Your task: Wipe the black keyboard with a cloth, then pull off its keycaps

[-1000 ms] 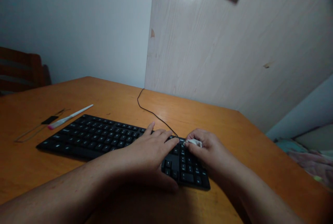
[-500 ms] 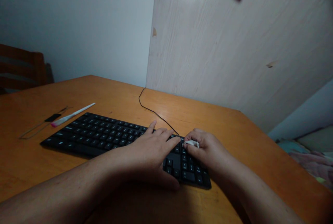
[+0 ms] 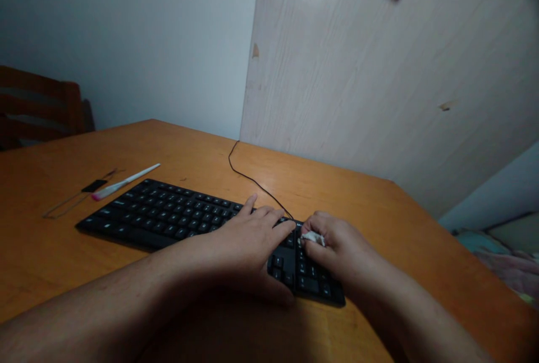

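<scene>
Right hand (image 3: 341, 245) pinching white wad (image 3: 314, 238), slightly lower along keyboard (image 3: 168, 214) than before; left hand (image 3: 248, 239) — spread — atop

The keyboard (image 3: 168, 214) is black with white markings; the table (image 3: 202, 155) is orange-brown.

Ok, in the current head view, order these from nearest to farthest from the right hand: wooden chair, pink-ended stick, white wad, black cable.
1. White wad: pinched in the right hand.
2. Black cable: just left, running back from the keyboard.
3. Pink-ended stick: left, past the keyboard.
4. Wooden chair: far left, background.
</scene>
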Tool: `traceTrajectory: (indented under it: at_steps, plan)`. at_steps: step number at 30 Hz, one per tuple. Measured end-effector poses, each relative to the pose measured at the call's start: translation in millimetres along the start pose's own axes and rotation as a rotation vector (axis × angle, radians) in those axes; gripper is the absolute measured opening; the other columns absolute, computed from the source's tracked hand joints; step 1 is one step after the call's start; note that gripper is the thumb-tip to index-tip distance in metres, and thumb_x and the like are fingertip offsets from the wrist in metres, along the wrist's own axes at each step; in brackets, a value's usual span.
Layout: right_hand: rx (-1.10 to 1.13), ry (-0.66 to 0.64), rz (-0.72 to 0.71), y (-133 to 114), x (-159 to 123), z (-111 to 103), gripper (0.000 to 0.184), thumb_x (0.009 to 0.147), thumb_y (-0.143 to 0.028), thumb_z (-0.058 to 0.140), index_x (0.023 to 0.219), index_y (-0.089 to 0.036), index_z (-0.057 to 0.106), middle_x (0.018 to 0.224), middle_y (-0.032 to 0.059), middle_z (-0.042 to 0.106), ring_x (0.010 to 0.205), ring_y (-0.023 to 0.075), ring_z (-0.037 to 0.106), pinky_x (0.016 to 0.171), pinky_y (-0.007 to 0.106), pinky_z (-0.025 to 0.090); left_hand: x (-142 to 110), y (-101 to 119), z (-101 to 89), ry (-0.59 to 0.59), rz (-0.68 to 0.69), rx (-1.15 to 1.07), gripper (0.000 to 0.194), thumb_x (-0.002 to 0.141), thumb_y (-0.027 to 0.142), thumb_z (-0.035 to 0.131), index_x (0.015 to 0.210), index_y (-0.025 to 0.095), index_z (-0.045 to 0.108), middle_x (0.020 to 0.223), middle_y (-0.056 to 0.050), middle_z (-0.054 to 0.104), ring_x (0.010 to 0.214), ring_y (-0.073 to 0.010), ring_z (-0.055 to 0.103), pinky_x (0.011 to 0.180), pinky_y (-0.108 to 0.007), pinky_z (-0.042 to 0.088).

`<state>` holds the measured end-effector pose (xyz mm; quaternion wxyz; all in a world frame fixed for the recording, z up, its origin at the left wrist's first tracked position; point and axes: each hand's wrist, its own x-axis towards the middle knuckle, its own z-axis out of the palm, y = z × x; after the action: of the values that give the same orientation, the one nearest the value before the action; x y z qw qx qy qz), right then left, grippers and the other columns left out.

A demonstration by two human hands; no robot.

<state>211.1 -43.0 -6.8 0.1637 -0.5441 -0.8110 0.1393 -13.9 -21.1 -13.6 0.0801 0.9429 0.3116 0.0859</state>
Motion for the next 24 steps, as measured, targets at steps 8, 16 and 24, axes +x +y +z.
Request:
traceTrajectory:
  at_steps: [8, 16, 24]
  plan:
    - [-0.027, -0.023, -0.014, -3, 0, -1, 0.008, 0.082, -0.019, 0.054, 0.085, -0.020, 0.061, 0.081, 0.0024, 0.061, 0.073, 0.0160, 0.052, 0.062, 0.027, 0.033, 1, 0, 1.9, 0.010, -0.002, -0.002, 0.103, 0.061, 0.083, 0.057, 0.145, 0.026, 0.038, 0.145, -0.012, 0.044, 0.135, -0.0380, 0.036, 0.116, -0.060, 0.005]
    - [0.219, 0.029, 0.090, 8, -3, -12, 0.006, 0.085, -0.023, 0.053, 0.086, -0.019, 0.058, 0.075, 0.0005, 0.059, 0.067, 0.0146, 0.053, 0.058, 0.025, 0.037, 1, 0, 0.1, 0.004, -0.008, -0.007, 0.106, 0.061, 0.085, 0.055, 0.146, 0.026, 0.036, 0.145, -0.012, 0.044, 0.135, -0.0388, 0.035, 0.115, -0.061, 0.005]
    - [0.111, -0.052, 0.051, 10, -9, -9, 0.006, 0.084, -0.019, 0.053, 0.084, -0.021, 0.058, 0.075, -0.0004, 0.060, 0.066, 0.0136, 0.052, 0.055, 0.025, 0.032, 1, -2, 2.4, 0.019, 0.003, -0.002, 0.105, 0.061, 0.085, 0.056, 0.146, 0.026, 0.037, 0.145, -0.012, 0.044, 0.134, -0.0383, 0.037, 0.116, -0.059, 0.004]
